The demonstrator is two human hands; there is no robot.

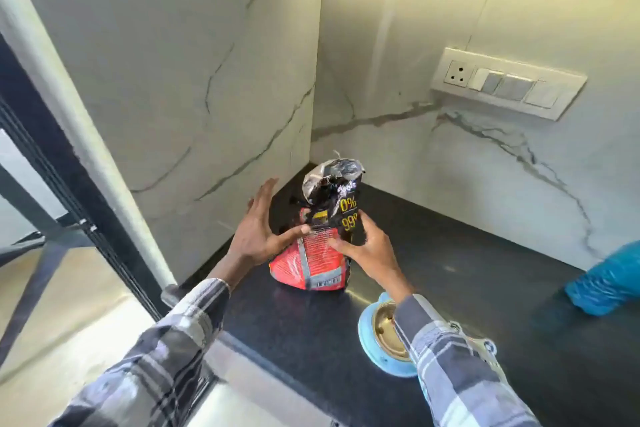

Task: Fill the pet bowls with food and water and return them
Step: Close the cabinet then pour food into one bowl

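Two plaid sleeves reach forward over our dark stone counter (pixel 467 267), and we go across from the left. At the far left edge a pale pillar (pixel 69 90) slants down beside a dark-framed opening. Next to it, white marble-look wall panels (pixel 194 55) meet in a corner behind the counter.

Our left hand (pixel 258 230) is held flat and open, its fingers (pixel 263 194) spread and pointing toward the corner. Only the thumb touches the pet food bag (pixel 313 260), resting against its left face; the other fingers stand apart from it.

That bag stands upright on the counter near the corner, between our two hands. Its lower part is red with fine print and a barcode, its upper part black with yellow figures, and its top is crumpled and scrunched.

Our right hand (pixel 369 246) is at the bag's right side, fingers loosely curled and slightly parted, the tips touching the front where red meets black. We cannot tell how firmly it grips.

Nearer to us, under the right sleeve, a light blue pet bowl (pixel 372 340) with a brass-coloured inner dish sits on the counter, partly hidden by the forearm.

Farther right, a white switch plate (pixel 507 81) with a socket is on the wall, and a crumpled blue plastic bag (pixel 609 279) lies at the right edge.
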